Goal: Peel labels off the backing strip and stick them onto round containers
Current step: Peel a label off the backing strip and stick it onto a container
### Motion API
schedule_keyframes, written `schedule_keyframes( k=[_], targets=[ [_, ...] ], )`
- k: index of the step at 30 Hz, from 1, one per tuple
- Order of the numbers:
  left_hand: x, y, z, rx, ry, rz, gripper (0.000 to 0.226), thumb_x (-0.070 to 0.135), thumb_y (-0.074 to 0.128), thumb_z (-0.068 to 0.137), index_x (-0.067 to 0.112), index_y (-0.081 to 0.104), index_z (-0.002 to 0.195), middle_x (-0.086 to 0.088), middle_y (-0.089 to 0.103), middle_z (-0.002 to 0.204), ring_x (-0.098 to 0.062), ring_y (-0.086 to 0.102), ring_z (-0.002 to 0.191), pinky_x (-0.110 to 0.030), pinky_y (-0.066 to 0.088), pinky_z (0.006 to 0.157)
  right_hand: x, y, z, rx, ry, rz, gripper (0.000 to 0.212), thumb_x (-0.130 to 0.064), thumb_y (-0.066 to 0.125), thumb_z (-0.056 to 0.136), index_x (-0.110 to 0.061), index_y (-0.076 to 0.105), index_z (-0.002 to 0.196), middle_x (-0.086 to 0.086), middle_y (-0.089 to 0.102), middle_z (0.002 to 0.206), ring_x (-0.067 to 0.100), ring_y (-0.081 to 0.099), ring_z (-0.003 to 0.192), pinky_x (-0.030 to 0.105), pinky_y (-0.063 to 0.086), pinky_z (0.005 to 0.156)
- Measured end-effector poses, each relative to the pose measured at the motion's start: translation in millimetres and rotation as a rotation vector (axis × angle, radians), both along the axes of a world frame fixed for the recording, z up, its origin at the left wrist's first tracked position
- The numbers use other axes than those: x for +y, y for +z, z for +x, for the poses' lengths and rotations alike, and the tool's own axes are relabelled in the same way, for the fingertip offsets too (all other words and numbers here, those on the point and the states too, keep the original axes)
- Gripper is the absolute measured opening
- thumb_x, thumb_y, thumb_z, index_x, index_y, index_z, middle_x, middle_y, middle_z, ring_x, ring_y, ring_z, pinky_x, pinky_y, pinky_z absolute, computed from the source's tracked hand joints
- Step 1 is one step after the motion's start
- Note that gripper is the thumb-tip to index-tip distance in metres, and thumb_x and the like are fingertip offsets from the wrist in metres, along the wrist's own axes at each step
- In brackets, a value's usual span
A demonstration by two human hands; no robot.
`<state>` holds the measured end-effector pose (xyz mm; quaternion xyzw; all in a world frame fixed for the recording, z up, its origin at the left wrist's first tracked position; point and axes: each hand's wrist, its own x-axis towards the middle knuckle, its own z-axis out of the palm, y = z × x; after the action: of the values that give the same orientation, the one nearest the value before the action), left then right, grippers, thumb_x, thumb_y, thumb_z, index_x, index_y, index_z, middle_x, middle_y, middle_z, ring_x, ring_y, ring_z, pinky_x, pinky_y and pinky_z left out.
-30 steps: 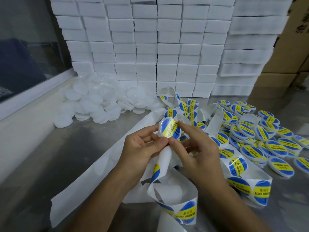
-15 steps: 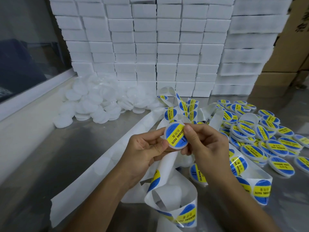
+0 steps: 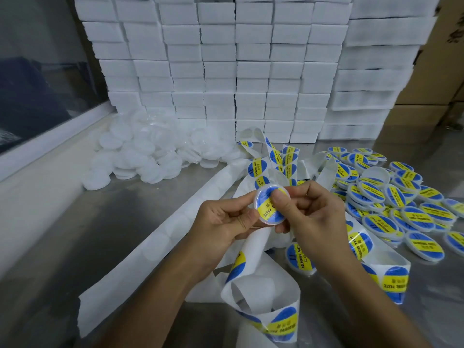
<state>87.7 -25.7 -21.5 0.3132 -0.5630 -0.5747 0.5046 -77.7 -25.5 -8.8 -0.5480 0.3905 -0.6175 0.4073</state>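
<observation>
both hands meet over the middle of the steel worktop [image 3: 125,222], holding one round container [image 3: 270,209] tilted up toward the camera. the left hand [image 3: 223,227] has its grip curled round the container's left edge, thumb along the lower left rim and fingers behind. the right hand [image 3: 313,214] pinches the container from the right, its thumb pressed flat on the blue and yellow label [image 3: 267,210] that sits on the container's face; the words "paste" can be read on the yellow band. the other right fingers are curled behind and partly hidden.

under the hands the white backing strip [image 3: 150,252] runs from the near left corner of the worktop up toward the middle, bare along that stretch, then loops and curls beneath the wrists. unpeeled labels [image 3: 283,322] of the same blue and yellow show on the loop nearest the camera and on the tangle of strip behind the hands.

to the right lies a spread pile of labelled containers [image 3: 391,204], overlapping one another, and one labelled container [image 3: 298,257] lies just below the right wrist. at the back left sits a heap of plain white containers [image 3: 150,151] with no labels. behind everything rises a wall of stacked white boxes [image 3: 251,66], with brown cartons [image 3: 442,71] at the far right and a dark window [image 3: 37,71] on the left.
</observation>
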Motion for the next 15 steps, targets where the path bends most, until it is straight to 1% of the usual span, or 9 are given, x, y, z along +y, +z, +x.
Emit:
schedule_keyframes(
  k=[2,5,7,9,10,11,13,14,15],
  targets=[
    [1.2,1.8,-1.2,-0.012,-0.012,-0.008,0.039,0.037,0.070,0.075,0.032,0.071,0.113,0.001,0.073,0.115,-0.018,0.067,0.111,-0.023,0.054,0.085,-0.2,0.0,-0.3,-0.003,-0.011,-0.009,0.028,-0.028,0.064,0.081,0.000,0.063,0.083,0.009,0.072,0.065,0.021,0.061,0.043,0.023,0.050,0.041],
    [1.1,1.4,-1.0,-0.033,0.010,-0.035,0.033,0.032,0.070,0.078,0.034,0.072,0.111,0.002,0.074,0.112,-0.017,0.068,0.108,-0.022,0.055,0.084,0.1,-1.5,0.9,0.003,-0.007,0.003,0.030,-0.029,0.061,0.084,0.002,0.060,0.085,0.009,0.071,0.064,0.017,0.060,0.042,0.021,0.048,0.041],
    [1.4,0.8,-0.3,-0.042,0.035,-0.045,0.032,0.026,0.068,0.078,0.034,0.073,0.110,0.001,0.074,0.109,-0.018,0.069,0.105,-0.024,0.056,0.083,0.8,-2.0,2.7,0.020,-0.002,0.016,0.034,-0.033,0.069,0.076,-0.002,0.060,0.086,0.008,0.072,0.066,0.016,0.063,0.046,0.020,0.049,0.043],
    [1.4,-1.2,0.1,-0.086,0.054,-0.064,0.032,0.026,0.067,0.079,0.033,0.072,0.110,0.002,0.074,0.109,-0.018,0.069,0.106,-0.029,0.056,0.087,2.0,-2.3,3.5,0.080,-0.015,0.042,0.047,-0.043,0.077,0.063,-0.006,0.058,0.084,0.007,0.073,0.069,0.020,0.066,0.050,0.023,0.050,0.044],
    [1.4,-2.2,0.0,-0.125,0.061,-0.079,0.032,0.026,0.067,0.081,0.032,0.072,0.112,0.003,0.074,0.110,-0.017,0.069,0.107,-0.032,0.056,0.090,1.9,-2.3,2.6,0.107,-0.024,0.059,0.051,-0.046,0.078,0.060,-0.006,0.055,0.083,0.007,0.073,0.068,0.022,0.066,0.049,0.025,0.051,0.043],
    [1.1,-3.4,-0.2,-0.156,0.061,-0.091,0.031,0.023,0.066,0.084,0.027,0.071,0.115,0.003,0.074,0.111,-0.017,0.068,0.108,-0.034,0.055,0.093,1.5,-2.3,0.7,0.122,-0.029,0.072,0.053,-0.047,0.077,0.060,-0.004,0.053,0.080,0.008,0.072,0.066,0.023,0.064,0.046,0.027,0.050,0.040],
    [0.1,-5.8,-0.1,-0.169,0.074,-0.096,0.032,0.012,0.063,0.089,0.014,0.068,0.121,-0.001,0.073,0.114,-0.019,0.067,0.110,-0.037,0.053,0.096,0.5,-1.6,-4.3,0.129,-0.006,0.082,0.053,-0.044,0.073,0.069,0.003,0.048,0.078,0.009,0.071,0.062,0.024,0.062,0.039,0.027,0.048,0.035],
    [-0.2,-6.2,0.4,-0.156,0.079,-0.092,0.032,0.010,0.062,0.090,0.012,0.067,0.121,-0.002,0.073,0.114,-0.020,0.067,0.110,-0.037,0.053,0.096,0.1,-1.6,-6.1,0.135,0.014,0.071,0.052,-0.041,0.070,0.074,0.005,0.046,0.078,0.009,0.072,0.062,0.025,0.062,0.039,0.028,0.047,0.034],
    [-0.1,-5.7,1.1,-0.138,0.081,-0.091,0.030,0.010,0.062,0.089,0.014,0.069,0.118,-0.002,0.073,0.113,-0.020,0.068,0.110,-0.036,0.054,0.095,-0.8,-2.4,-6.8,0.146,0.033,0.050,0.049,-0.038,0.067,0.079,0.006,0.045,0.078,0.009,0.072,0.063,0.027,0.063,0.039,0.028,0.046,0.034]
  ],
)
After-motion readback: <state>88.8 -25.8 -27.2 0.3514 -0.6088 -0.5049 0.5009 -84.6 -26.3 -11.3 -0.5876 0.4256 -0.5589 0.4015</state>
